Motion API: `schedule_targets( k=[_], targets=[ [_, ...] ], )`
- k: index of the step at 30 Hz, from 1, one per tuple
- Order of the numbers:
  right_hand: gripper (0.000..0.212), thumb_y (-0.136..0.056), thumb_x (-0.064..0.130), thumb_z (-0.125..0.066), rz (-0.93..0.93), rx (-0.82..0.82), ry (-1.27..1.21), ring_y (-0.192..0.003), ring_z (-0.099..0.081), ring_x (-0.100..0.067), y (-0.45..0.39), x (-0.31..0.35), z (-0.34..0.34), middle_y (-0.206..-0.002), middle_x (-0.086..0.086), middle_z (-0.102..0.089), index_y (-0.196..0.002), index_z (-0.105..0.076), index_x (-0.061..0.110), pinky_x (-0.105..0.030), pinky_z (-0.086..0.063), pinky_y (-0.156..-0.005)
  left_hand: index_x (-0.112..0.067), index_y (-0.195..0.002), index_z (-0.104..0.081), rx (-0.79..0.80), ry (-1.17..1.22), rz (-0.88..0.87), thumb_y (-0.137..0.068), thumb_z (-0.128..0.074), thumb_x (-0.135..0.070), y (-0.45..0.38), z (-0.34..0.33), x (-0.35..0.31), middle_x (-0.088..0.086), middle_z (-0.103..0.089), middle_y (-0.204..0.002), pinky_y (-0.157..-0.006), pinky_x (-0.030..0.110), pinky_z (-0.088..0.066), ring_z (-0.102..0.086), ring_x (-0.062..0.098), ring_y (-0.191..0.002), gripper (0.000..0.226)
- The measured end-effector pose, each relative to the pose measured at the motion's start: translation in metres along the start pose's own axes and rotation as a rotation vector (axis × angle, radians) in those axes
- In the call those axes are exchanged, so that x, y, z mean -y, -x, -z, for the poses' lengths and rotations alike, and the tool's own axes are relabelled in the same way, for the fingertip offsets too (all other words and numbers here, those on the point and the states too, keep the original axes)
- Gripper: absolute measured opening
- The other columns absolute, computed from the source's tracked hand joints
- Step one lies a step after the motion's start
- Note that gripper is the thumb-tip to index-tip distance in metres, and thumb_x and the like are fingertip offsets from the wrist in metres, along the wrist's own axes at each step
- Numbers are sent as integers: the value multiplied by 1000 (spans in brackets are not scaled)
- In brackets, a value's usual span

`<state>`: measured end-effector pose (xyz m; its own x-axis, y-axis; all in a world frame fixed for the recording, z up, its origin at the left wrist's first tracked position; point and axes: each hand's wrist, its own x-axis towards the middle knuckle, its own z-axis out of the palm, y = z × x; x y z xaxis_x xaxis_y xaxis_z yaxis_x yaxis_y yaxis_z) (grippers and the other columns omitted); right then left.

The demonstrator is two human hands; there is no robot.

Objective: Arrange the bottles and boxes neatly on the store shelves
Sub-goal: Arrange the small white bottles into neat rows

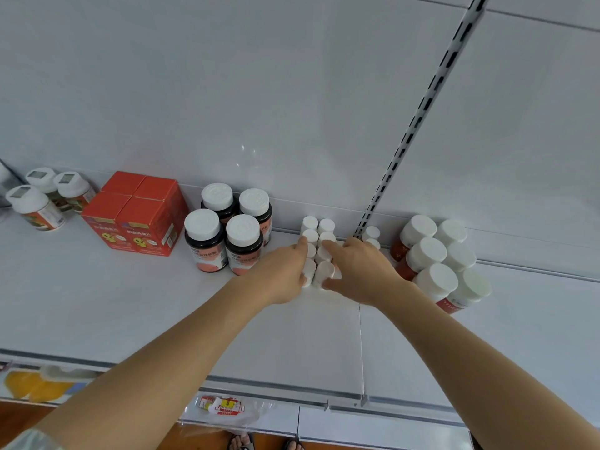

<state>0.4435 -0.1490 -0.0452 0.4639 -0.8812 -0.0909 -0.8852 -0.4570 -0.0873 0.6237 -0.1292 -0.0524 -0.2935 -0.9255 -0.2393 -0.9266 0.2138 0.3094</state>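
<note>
Flanking small white bottles (317,251), both hands' fingers (300,246) straight, dark bottles (227,232) left, red-labelled bottles (438,261) right.

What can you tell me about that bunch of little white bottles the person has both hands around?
The small white bottles are plain, slim, all-white containers with round caps, plastic by the look of them, with no label visible. They stand upright in two tight rows running from the back panel toward the front of the white shelf, between dark bottles and red-labelled ones. The left hand presses the left row, the right hand the right row, squeezing them together. The exact count is hidden by fingers.
</note>
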Motion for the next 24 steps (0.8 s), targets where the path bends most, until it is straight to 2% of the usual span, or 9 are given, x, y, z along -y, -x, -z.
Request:
schedule_targets(
  k=[3,5,8,11,15,24],
  targets=[
    [59,-79,55,-68,62,-49,67,-99,-53,-24,3,-1,2,-101,3,-65,-122,-46,23,-37,-41,-83,-9,-155,-4,-24,3,-14,-95,-56,-33,2,-1,1,9,-48,-140,-82,39,-46,-53,29,-117,83],
    [57,-79,57,-66,76,-62,98,-101,-54,-22,4,-3,3,-103,6,-67,-123,-49,24,-39,-42,-90,-8,-154,-11,-60,-26,-18,-95,-56,-34,4,-2,1,10,-54,-132,-76,37,-44,-55,31,-114,79],
    [51,-83,56,-62,91,-85,91,-101,-55,-21,5,-4,1,-101,6,-67,-122,-55,24,-39,-43,-90,-9,-140,-33,-111,-65,-56,-96,-53,-30,7,-3,0,10,-60,-117,-67,36,-36,-58,32,-106,52],
    [46,-84,51,-62,98,-124,69,-99,-56,-23,5,-3,-2,-97,4,-68,-119,-59,21,-36,-43,-85,-10,-128,-40,-138,-99,-77,-97,-50,-25,9,-3,0,11,-60,-112,-66,36,-33,-58,33,-103,36],
    [43,-82,48,-65,90,-149,41,-94,-57,-24,5,-1,-5,-92,2,-68,-112,-62,18,-35,-44,-76,-10,-130,-42,-160,-86,-91,-97,-49,-22,8,-5,2,11,-60,-114,-67,38,-38,-58,33,-104,35],
    [41,-82,47,-66,37,-141,3,-91,-55,-24,9,2,-8,-86,2,-67,-108,-60,16,-39,-51,-70,-12,-142,-38,-213,18,-96,-94,-51,-17,8,-15,7,9,-59,-123,-78,44,-48,-58,30,-108,49]
  ],
)
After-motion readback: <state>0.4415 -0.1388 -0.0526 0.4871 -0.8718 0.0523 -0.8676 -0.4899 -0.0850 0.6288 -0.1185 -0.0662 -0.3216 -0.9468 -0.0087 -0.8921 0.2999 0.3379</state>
